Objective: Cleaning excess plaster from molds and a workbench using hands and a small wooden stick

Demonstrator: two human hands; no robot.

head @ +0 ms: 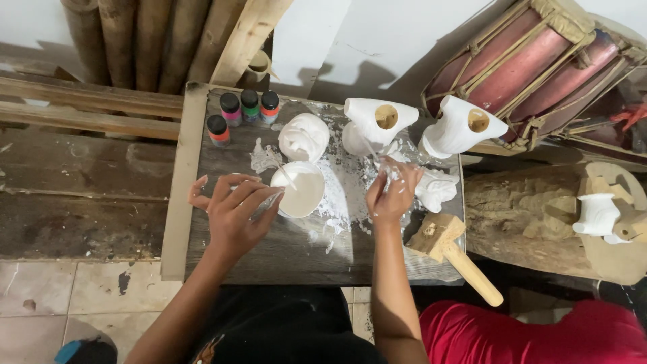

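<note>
Head view: left hand [232, 214] grips round paint bowl [300, 191]; right hand [391, 195] pinches white carving [437, 189].

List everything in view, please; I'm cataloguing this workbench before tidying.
board: one, dark wood, centre, splashed white
paint bottles: four, black caps, board's far left corner
bowl: one, white liquid inside, mid-board
carved figures: about five, white, far and right side of board
mallet: one, pale wood, board's right edge
drum: one, red with straps, upper right
log: one, carved, right
bamboo poles: several, brown, upper left
left hand: beside the bowl; grip unclear
right hand: paint-smeared, by a white carving
</note>
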